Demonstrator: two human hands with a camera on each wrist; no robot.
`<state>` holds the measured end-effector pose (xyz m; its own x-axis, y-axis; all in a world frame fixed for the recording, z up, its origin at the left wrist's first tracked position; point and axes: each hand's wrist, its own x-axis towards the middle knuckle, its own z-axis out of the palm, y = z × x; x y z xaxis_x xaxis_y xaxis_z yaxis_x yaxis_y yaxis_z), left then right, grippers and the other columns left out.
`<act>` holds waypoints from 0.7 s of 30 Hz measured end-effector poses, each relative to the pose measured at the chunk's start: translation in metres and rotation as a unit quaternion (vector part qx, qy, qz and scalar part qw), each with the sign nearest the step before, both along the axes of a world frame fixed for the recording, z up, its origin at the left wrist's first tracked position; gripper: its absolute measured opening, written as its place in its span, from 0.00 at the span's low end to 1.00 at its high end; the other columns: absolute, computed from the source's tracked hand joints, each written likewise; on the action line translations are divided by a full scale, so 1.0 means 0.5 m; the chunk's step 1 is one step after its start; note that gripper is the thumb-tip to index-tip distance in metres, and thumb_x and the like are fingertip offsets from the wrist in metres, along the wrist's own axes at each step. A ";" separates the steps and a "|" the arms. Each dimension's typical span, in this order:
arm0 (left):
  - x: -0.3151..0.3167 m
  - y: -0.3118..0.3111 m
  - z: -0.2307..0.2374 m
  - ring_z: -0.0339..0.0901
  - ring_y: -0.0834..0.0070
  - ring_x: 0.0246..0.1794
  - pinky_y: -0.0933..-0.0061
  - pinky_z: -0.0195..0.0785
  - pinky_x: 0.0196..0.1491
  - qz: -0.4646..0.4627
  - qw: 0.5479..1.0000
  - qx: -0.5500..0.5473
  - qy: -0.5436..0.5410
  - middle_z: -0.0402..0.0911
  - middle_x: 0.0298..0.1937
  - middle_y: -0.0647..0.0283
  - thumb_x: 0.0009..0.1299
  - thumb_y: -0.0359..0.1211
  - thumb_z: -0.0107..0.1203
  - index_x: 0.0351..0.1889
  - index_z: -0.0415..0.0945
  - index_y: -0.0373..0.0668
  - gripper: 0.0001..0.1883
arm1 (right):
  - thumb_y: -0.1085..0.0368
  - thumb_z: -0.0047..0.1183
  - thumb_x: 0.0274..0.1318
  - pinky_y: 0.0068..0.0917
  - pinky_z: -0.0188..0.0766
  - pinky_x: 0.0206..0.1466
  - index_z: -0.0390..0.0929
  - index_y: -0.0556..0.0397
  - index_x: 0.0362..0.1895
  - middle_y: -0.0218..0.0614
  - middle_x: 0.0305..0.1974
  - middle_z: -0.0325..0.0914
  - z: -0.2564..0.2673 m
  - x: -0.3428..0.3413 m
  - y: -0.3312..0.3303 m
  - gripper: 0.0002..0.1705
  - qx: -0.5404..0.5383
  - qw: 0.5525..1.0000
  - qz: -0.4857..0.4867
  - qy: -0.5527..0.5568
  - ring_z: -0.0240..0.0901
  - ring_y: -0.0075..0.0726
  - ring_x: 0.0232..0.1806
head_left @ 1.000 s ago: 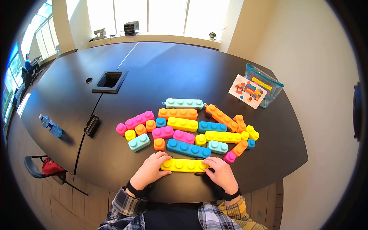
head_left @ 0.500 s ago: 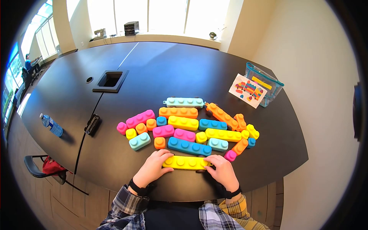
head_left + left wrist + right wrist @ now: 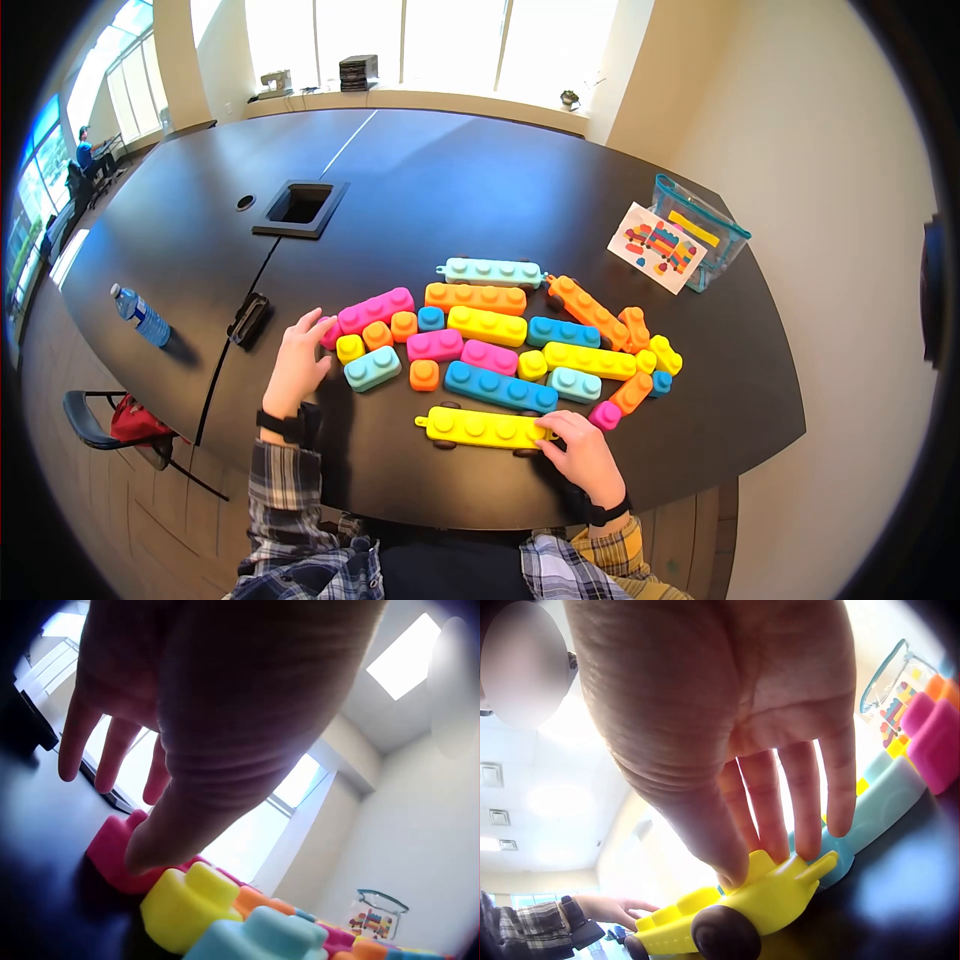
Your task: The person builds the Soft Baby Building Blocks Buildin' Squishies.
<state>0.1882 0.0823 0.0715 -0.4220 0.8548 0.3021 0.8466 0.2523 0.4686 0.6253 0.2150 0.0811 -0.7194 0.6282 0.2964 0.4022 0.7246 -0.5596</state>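
Observation:
A long yellow block base with dark wheels [image 3: 478,428] lies along the near side of the block group, with studs on top and a loop at its left end. My right hand [image 3: 585,456] grips its right end, thumb on the near side and fingers on the far side. Over at the left, my left hand [image 3: 298,362] reaches to a small pink block [image 3: 112,853], its fingers extended and spread. The thumb overlaps that block in the left wrist view. Beside it are a small yellow block [image 3: 184,909] and a light blue two-stud block [image 3: 372,369].
Several more blocks lie beyond, including a long blue one [image 3: 500,387] and a light blue wheeled base [image 3: 490,271] joined to an orange one [image 3: 588,312]. A picture card [image 3: 657,247] leans on a clear pouch [image 3: 705,230]. A water bottle [image 3: 140,316] stands left.
My left hand has let go of the yellow wheeled base and moved left and away from me to the small pink block. The right hand stays on the base's right end.

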 end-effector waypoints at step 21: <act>0.085 -0.038 0.082 0.83 0.69 0.38 0.71 0.80 0.39 -0.055 0.985 0.127 -0.104 0.81 0.41 0.58 0.64 0.24 0.71 0.44 0.81 0.37 0.13 | 0.72 0.68 0.55 0.42 0.80 0.56 0.84 0.56 0.50 0.43 0.49 0.85 0.008 0.002 -0.003 0.17 -0.021 1.000 -0.004 -0.001 0.82 0.54 0.52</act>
<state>0.2307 0.0632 0.1127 -0.4056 0.8074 0.4285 0.7418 0.0169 0.6704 0.6261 0.2136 0.0851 -0.7153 0.6451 0.2688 0.4085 0.6980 -0.5882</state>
